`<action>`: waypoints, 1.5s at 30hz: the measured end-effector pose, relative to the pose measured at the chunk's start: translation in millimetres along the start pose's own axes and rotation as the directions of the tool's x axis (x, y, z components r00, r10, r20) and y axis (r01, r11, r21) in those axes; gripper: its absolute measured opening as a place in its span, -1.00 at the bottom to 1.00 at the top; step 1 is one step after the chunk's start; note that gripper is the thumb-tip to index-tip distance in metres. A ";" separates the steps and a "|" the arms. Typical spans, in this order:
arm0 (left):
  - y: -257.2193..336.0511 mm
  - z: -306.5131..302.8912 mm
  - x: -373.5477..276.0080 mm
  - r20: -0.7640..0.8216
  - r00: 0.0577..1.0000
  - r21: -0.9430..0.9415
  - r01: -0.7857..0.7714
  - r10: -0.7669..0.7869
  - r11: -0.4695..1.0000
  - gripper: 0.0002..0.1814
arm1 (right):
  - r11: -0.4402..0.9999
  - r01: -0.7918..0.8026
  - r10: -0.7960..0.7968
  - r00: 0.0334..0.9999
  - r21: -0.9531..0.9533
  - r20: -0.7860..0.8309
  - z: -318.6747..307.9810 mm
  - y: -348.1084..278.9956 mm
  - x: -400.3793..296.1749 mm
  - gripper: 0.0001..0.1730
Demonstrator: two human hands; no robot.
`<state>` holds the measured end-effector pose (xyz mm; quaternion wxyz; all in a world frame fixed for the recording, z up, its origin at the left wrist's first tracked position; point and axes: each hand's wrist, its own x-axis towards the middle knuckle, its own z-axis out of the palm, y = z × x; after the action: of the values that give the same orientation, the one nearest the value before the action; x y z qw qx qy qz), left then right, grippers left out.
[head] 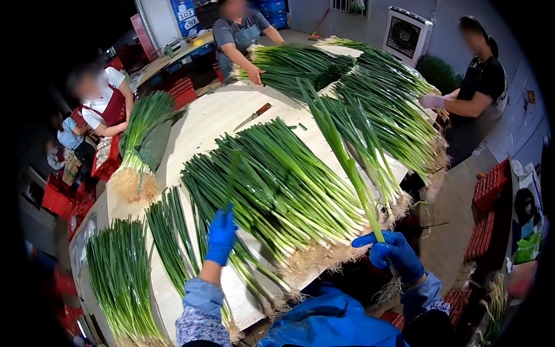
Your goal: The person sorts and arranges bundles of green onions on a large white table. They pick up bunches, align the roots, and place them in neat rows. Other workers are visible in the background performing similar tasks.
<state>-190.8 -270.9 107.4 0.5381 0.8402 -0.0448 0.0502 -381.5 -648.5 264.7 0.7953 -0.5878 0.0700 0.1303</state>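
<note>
My right hand (pixel 396 256), in a blue glove, grips a single long green onion (pixel 347 162) near its root end. Its leaves point up and away over the table, and its roots dangle below my fist. My left hand (pixel 222 236), also gloved in blue, is closed at the left side of a wide pile of green onions (pixel 277 186). A blurred dark green leaf (pixel 234 178) rises from its fingers. The pile's pale roots face me along the table's near edge. Two smaller groups, one loose (pixel 171 238) and one denser (pixel 119 277), lie to the left.
A knife (pixel 253 116) lies on the pale tabletop (pixel 204 117) beyond the pile. A tied bundle of green onions (pixel 141 143) stands far left. Three people work around the table, one handling onions (pixel 299 65) opposite me. Red crates (pixel 492 184) stand at the right.
</note>
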 end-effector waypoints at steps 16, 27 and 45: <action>3.8 -251.0 -330.1 0.145 0.465 0.327 0.811 -0.874 0.486 -0.64 | 0.850 -0.041 0.265 0.895 -0.526 0.358 136.8 70.8 74.2 -0.62; -48.9 -227.1 -531.6 0.415 0.090 0.471 0.830 -0.905 0.299 -0.62 | 0.922 0.005 0.262 0.731 -0.388 0.631 265.8 181.9 90.1 -0.62; -95.6 -270.4 -489.6 -0.474 0.650 0.109 0.713 -0.594 0.693 -0.39 | 0.507 0.499 0.063 0.792 -0.703 0.608 309.9 307.0 106.0 -0.45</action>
<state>-673.3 25.1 68.9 0.3888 0.8371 0.3837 0.0283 -382.1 -255.5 47.8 0.4064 -0.8316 -0.3173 0.2064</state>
